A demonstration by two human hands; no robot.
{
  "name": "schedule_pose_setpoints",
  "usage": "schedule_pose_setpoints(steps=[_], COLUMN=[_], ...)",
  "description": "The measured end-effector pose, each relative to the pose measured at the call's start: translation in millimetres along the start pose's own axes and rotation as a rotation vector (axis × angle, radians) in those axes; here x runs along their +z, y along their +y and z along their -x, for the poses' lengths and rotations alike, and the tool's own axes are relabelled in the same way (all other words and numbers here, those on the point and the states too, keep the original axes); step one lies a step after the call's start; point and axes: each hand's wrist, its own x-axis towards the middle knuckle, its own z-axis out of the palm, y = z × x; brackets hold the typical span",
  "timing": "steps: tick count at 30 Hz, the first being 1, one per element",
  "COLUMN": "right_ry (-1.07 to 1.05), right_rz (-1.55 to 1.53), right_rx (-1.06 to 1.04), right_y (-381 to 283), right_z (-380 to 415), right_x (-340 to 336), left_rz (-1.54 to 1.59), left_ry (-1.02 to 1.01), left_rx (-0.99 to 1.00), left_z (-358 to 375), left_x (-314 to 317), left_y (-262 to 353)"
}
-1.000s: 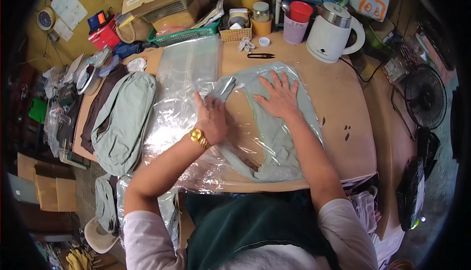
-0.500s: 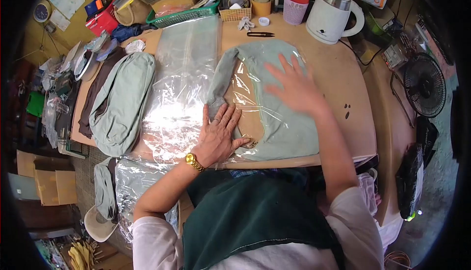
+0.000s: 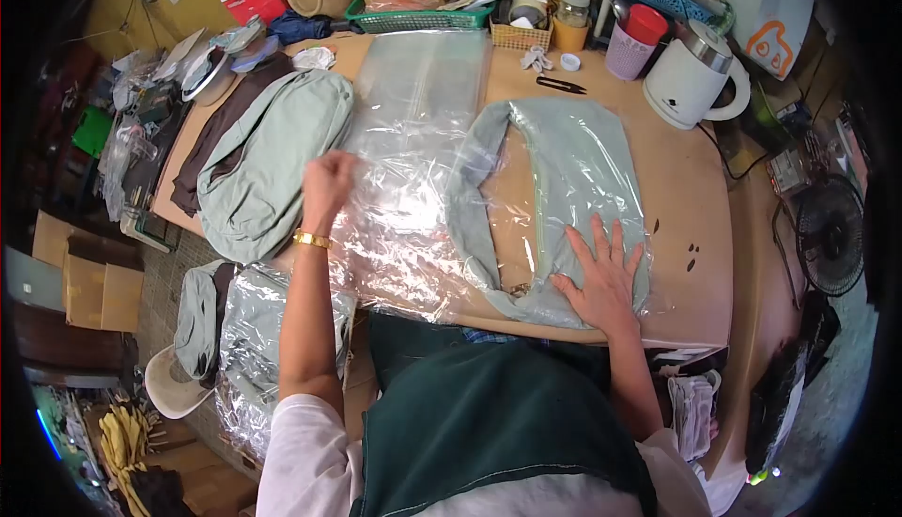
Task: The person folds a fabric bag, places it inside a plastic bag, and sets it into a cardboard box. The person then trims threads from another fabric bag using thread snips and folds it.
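Note:
A pale grey-green fabric bag (image 3: pixel 587 169) with a long curved strap and a zip lies flat inside a clear plastic bag in front of me. My right hand (image 3: pixel 606 282) presses flat on its lower right part, fingers spread. To the left, my left hand (image 3: pixel 329 183) is raised with curled fingers, slightly blurred. It is between a stack of clear plastic bags (image 3: pixel 418 85) and another grey-green fabric bag (image 3: pixel 268 150). Whatever those fingers may hold is hidden.
Black thread snips (image 3: pixel 561 86), a white lid (image 3: pixel 569 62) and a white kettle (image 3: pixel 691 75) stand or lie along the back. A green basket (image 3: pixel 423 21) is behind the plastic. Wrapped bags (image 3: pixel 254 329) are below the table's left edge; a fan (image 3: pixel 832 235) is at right.
My left hand has left the fabric bag's strap and moved left and up, its fingers now curled. My right hand has come down onto the bag's lower right. The camera view has shifted.

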Motion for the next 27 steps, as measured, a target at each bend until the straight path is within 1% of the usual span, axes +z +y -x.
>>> schedule_pose_setpoints(steps=[1, 2, 4, 5, 6, 7, 8, 10, 11, 12, 13, 14, 15, 16, 17, 18, 19, 20, 21, 23, 25, 27], right_ry=[-0.001, -0.013, -0.026, -0.033, -0.036, 0.177, 0.387, 0.541, 0.532, 0.386, 0.248, 0.25, 0.067, -0.12, -0.143, 0.111, 0.352, 0.412, 0.475, 0.369, 0.317, 0.319], right_rz=[0.003, -0.001, -0.002, -0.157, -0.309, -0.358, -0.407, -0.108, -0.105, -0.051, 0.005, 0.009, -0.11, -0.232, -0.235, -0.423, -0.622, -0.677, -0.739, -0.929, -0.998, -1.06], right_rx=[-0.004, -0.001, 0.004, 0.003, -0.007, 0.063, 0.136, 0.394, 0.388, 0.386, 0.376, 0.362, 0.419, 0.471, 0.452, 0.301, 0.132, 0.02, -0.088, -0.243, -0.382, -0.608], right_y=[0, 0, 4, 14, 24, 32, 40, 63, 72, 81, 77, 69, 39, 19, 33, 65, 73, 47, 16, -45, -116, -204], right_z=[-1, -1, 1, 3, 0, -2, -3, -9, -12, -18, -30, -40, -48, -55, -59, -67, -81, -94, -107, -132, -145, -144], right_x=[-2, -3, -9, -16, -22, -27, -30, -23, -13, -2, -5, -12, -30, -38, -25, 0, 18, 7, -16, -44, -64, -80], left_rz=[0.082, 0.083, 0.528, 0.528, 0.493, 0.458, 0.46, 0.591, 0.593, 0.629, 0.669, 0.704, 0.741, 0.75, 0.75, 0.734, 0.755, 0.77, 0.744, 0.592, 0.705, 0.67], left_ry=[-0.07, -0.072, 0.235, 0.235, 0.146, 0.057, 0.065, -0.033, -0.032, -0.107, -0.174, -0.16, -0.148, -0.052, 0.044, 0.067, 0.048, 0.034, 0.079, 0.265, 0.62, 0.789], left_rx=[-0.001, 0.0, -0.13, -0.131, -0.165, -0.203, -0.21, -0.096, -0.107, -0.152, -0.193, -0.116, -0.039, -0.052, -0.079, -0.123, -0.061, 0.004, -0.042, -0.168, -0.187, -0.358], left_z=[-12, -3, 38, 62, 85, 100, 109, 120, 124, 125, 120, 113, 105, 91, 84, 84, 87, 97, 113, 148, 203, 273], left_x=[6, -2, -29, -33, -35, -33, -25, -9, -5, -10, -12, -14, -16, -33, -47, -56, -68, -83, -107, -162, -207, -245], left_y=[-29, -17, 40, 62, 85, 97, 95, 94, 104, 129, 146, 142, 138, 121, 105, 89, 69, 48, 31, 2, -44, -52])
